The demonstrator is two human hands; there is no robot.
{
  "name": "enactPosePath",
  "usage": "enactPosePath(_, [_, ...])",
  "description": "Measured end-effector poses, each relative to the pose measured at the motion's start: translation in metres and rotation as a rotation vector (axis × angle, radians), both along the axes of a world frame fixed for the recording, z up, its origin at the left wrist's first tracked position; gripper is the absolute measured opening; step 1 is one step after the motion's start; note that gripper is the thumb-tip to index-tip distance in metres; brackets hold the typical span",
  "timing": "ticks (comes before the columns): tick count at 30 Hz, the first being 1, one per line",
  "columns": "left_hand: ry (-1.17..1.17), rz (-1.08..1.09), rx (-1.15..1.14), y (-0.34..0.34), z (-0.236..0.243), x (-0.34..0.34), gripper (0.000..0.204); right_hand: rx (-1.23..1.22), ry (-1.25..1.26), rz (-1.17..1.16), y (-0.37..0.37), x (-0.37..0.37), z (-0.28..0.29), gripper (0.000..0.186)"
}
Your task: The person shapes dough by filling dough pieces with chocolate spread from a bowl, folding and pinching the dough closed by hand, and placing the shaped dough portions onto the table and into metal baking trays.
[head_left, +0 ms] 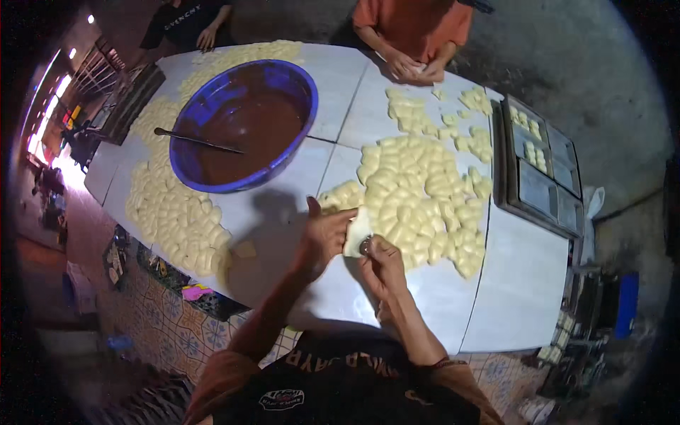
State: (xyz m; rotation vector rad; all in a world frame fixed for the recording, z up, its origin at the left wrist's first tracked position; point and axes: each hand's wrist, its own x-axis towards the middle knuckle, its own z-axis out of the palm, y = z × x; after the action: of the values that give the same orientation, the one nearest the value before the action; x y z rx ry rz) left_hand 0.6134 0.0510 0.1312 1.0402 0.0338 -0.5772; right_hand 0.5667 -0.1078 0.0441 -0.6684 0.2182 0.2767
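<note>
My left hand (320, 235) holds a flattened piece of pale dough (356, 227), its thumb raised and its fingertips at the dough's edge. My right hand (382, 265) pinches a small metal tool (365, 246), possibly a spoon, against the dough. Just beyond my hands lies a large mass of rounded dough pieces (414, 195) on the white tiled table (520, 280). To the left stands a blue basin (297, 88) of brown filling (251, 127) with a long metal spoon (191, 139) in it.
More dough pieces (166, 205) line the table's left side. Metal trays (542, 198) with some dough sit at the right edge, and a dark tray (124, 110) at the far left. Across the table, a person in orange (407, 32) handles dough, and a person in black (180, 25) stands nearby.
</note>
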Motion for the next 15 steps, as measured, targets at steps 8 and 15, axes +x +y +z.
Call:
enactPosePath(8, [-0.222,0.101,0.346,-0.026,-0.014,-0.076,0.063,-1.331,-0.768,-0.217,-0.014,-0.056,0.034,0.026])
enactPosePath(15, [-0.455,0.006,0.213,-0.037,-0.05,-0.106,0.025,-0.774,-0.566,-0.326,-0.037,-0.076,0.042,0.029])
